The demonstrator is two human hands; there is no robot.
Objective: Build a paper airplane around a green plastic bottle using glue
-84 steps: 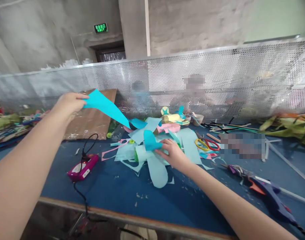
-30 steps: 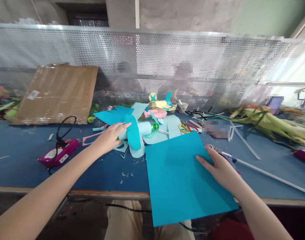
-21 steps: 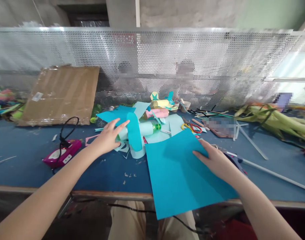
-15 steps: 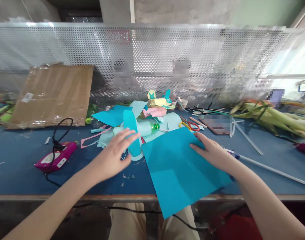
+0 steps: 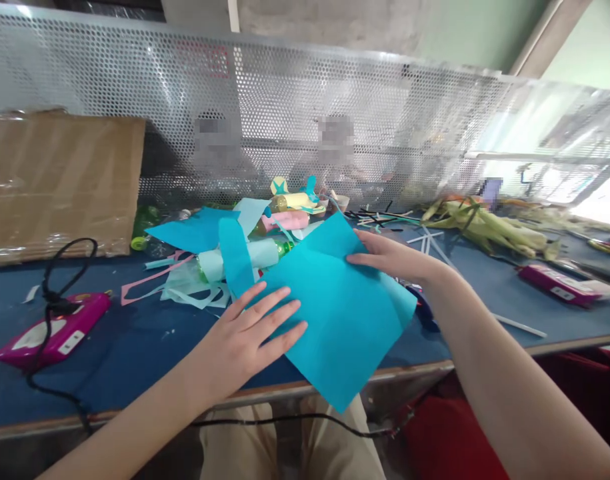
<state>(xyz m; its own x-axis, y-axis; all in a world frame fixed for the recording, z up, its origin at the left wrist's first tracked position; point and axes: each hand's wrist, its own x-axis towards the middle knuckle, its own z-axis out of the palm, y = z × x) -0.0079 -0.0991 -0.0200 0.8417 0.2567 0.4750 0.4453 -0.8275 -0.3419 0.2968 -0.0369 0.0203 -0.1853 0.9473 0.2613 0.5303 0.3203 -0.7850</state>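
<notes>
A bright blue sheet of paper [image 5: 329, 307] lies tilted in front of me, its lowest corner sticking out past the table's front edge. My right hand [image 5: 392, 257] grips its upper right edge, thumb on top and other fingers along the edge. On the sheet's left side rests my left hand [image 5: 259, 333], open with fingers spread flat. Just beyond that hand, a blue paper strip with a rounded end [image 5: 236, 253] leans across a green bottle wrapped in pale blue paper [image 5: 262, 253]. Another blue sheet [image 5: 189, 230] is behind to the left.
Pale paper offcuts [image 5: 189, 293] and a pink paper frame [image 5: 149, 283] lie to the left. A magenta power strip [image 5: 79, 327] with a black cable is farther left, before a cardboard sheet [image 5: 65, 187]. Corn husks [image 5: 489, 227] and another magenta power strip [image 5: 559, 283] are right.
The blue sheet has turned and shifted left with my right hand. My left hand has come down onto its left side. The view has swung right.
</notes>
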